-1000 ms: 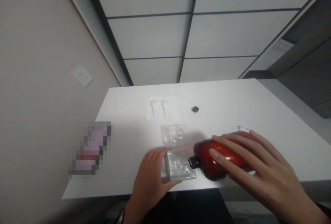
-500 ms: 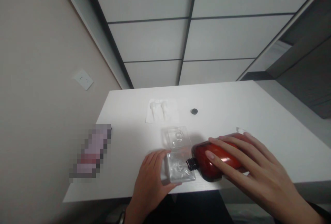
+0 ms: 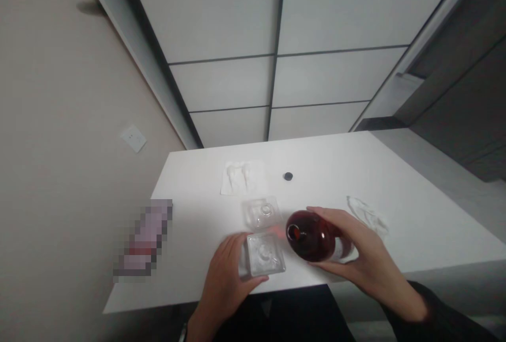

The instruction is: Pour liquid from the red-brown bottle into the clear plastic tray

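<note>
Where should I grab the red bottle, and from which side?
Take the red bottle around its broad body from the right, thumb near side, fingers far side, as the right hand does. The narrow neck lies toward the left, so this grip should leave it free.

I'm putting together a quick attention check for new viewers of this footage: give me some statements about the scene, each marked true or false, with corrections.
1. The right hand holds the red bottle. True.
2. The left hand also grips the red bottle. False: its grip is on the clear box.
3. Two small white pieces lie on a white sheet. True.
4. The small dark disc rests inside the clear box. False: it lies on the white table, beyond the box and apart from the bottle.
5. The crumpled white piece lies to the right of the clear box. True.
</note>
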`<state>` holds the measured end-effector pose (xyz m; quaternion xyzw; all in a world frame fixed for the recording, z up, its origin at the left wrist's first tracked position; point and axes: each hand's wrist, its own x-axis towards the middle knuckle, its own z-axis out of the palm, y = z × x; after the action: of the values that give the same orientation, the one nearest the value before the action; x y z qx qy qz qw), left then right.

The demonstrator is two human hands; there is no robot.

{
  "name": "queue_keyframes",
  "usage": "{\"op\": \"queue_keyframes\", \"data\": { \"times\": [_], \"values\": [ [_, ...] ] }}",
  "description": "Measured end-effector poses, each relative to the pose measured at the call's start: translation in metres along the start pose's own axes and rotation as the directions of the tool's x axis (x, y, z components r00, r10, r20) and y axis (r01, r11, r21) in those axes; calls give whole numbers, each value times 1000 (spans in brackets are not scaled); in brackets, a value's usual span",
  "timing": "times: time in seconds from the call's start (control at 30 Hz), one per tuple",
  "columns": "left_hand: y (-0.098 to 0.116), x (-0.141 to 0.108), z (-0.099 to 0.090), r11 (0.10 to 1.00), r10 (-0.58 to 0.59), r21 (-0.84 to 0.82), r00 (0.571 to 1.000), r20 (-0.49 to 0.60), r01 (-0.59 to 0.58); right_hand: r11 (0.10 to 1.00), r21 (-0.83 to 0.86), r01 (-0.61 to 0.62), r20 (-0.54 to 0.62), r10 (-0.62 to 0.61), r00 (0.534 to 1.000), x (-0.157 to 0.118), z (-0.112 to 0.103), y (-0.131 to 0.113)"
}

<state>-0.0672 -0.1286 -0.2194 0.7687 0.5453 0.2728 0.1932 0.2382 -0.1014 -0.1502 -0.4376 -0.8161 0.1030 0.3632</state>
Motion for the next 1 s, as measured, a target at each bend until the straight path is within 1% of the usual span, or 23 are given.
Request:
{"op": "queue_keyframes", "data": {
  "times": [0.07,0.1,0.2,0.27,0.37,0.5,0.6,0.67,0.77,0.9,1.0],
  "values": [
    [-2,-2,-6,1000,-12,7,1000,-19,12,980,128,-152,-23,156,987,-8,3,6],
    [-5,-4,-10,1000,-21,11,999,-29,21,960,185,-209,-29,217,976,-13,4,11],
    [-16,-8,-23,998,-58,21,997,-57,60,876,369,-311,-22,343,939,-29,10,30],
    [-27,-9,-31,995,-90,27,993,-79,92,814,473,-338,-29,398,917,-39,14,43],
    [-42,-5,-39,990,-131,38,987,-97,135,741,561,-369,-42,470,882,-50,23,53],
    [-54,5,-44,985,-158,52,984,-87,163,688,609,-394,-98,559,823,-55,33,49],
    [-57,12,-48,982,-169,75,983,-68,174,671,614,-416,-110,594,797,-56,37,46],
    [-56,16,-53,982,-162,91,986,-51,166,658,622,-425,-114,613,782,-57,38,46],
    [-48,24,-64,989,-108,102,994,-17,109,631,636,-444,-93,634,768,-60,37,51],
    [-25,49,-76,994,6,109,999,33,-9,613,634,-472,-22,624,781,-65,36,55],
    [-4,73,-74,988,84,120,991,107,-97,605,642,-471,-39,639,768,-65,38,52]
  ]
}}
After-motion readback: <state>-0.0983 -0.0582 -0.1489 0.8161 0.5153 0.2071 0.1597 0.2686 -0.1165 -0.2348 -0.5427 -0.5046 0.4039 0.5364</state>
